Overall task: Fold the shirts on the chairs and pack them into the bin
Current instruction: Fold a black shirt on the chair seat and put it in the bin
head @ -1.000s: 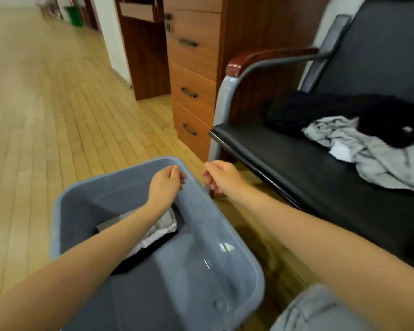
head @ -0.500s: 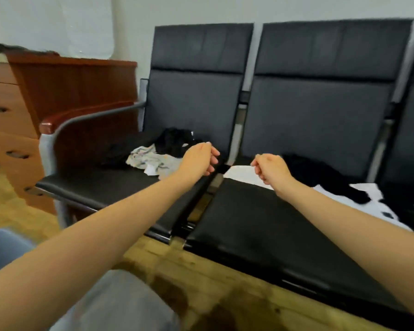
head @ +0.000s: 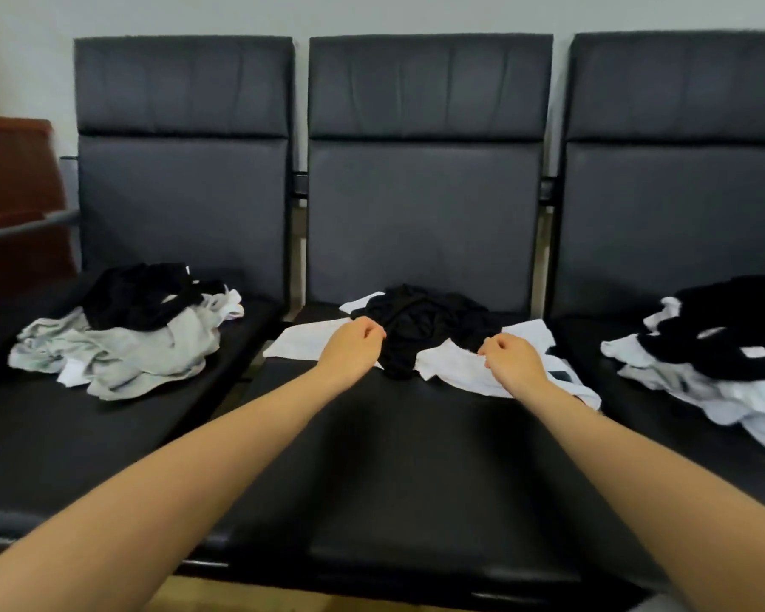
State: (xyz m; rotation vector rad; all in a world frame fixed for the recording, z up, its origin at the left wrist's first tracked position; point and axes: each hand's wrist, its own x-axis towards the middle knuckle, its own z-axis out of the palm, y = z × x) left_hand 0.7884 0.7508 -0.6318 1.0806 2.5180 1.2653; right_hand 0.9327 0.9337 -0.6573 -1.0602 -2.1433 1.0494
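Note:
Three black chairs stand in a row. On the middle chair's seat (head: 394, 457) a crumpled black shirt (head: 420, 329) lies on top of a spread white shirt (head: 456, 368). My left hand (head: 352, 351) hovers over the white shirt's left part, just left of the black shirt, with its fingers loosely curled and nothing in them. To the right of the black shirt, my right hand (head: 511, 362) hangs over the white cloth, also loosely curled and holding nothing. The bin is out of view.
The left chair carries a grey shirt (head: 120, 351) under a black one (head: 138, 298). A white shirt (head: 703, 390) lies beneath a black one (head: 734, 329) on the right chair. A brown wooden cabinet (head: 14, 178) and a metal armrest (head: 23, 227) stand at the far left.
My view swung from the grey bin on the floor to the chairs. Both hands left the bin's rim and reached forward over the middle chair's shirts.

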